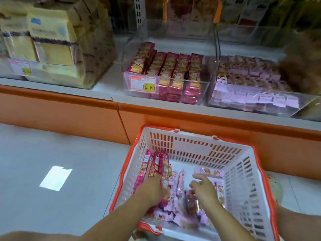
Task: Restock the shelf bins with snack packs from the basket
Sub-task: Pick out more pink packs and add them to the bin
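My left hand (152, 188) grips a bunch of magenta packs (152, 165) against the basket's (191, 134) left wall. My right hand (203, 188) hovers, fingers spread and empty, over lilac packs (173, 217) heaped inside. The magenta bin (128, 54) on the shelf looks half full, so I judge much remains.

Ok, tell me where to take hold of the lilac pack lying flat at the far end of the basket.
Probably from straight above, with the right hand: the lilac pack lies flat on the floor and the basket wall stands just behind it. Pinch across its narrow width, near the middle.
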